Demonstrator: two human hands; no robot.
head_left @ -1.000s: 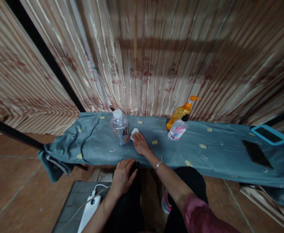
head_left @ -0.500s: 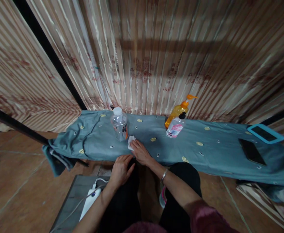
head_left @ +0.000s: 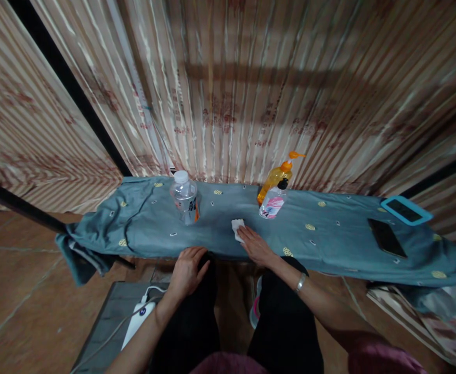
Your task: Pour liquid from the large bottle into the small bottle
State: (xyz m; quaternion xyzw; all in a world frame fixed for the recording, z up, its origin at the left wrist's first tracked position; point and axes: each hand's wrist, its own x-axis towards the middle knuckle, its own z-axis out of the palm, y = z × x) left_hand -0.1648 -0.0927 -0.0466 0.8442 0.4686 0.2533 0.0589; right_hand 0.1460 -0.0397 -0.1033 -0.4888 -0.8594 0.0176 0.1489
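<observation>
My right hand (head_left: 256, 245) presses a small folded white tissue (head_left: 237, 229) flat against the teal patterned cloth (head_left: 220, 236) covering the narrow table. My left hand (head_left: 189, 271) lies on my left knee at the table's front edge, fingers stretched out and nothing held. A clear plastic bottle with a white cap (head_left: 184, 200) stands upright, left of the tissue. To the right of the tissue are a clear pump bottle with a black top and pink label (head_left: 273, 201) and, just behind it, an orange pump bottle (head_left: 275, 179).
A black phone (head_left: 387, 238) and a blue-framed device with a dark screen (head_left: 406, 210) lie at the table's right end. Striped curtains (head_left: 228, 93) hang behind. Below left, a white power bank (head_left: 139, 321) with cables rests on a grey surface (head_left: 106, 311).
My right hand has slid the tissue to the right across the cloth, away from the capped bottle. My left hand stays at the front edge. The view has shifted slightly right.
</observation>
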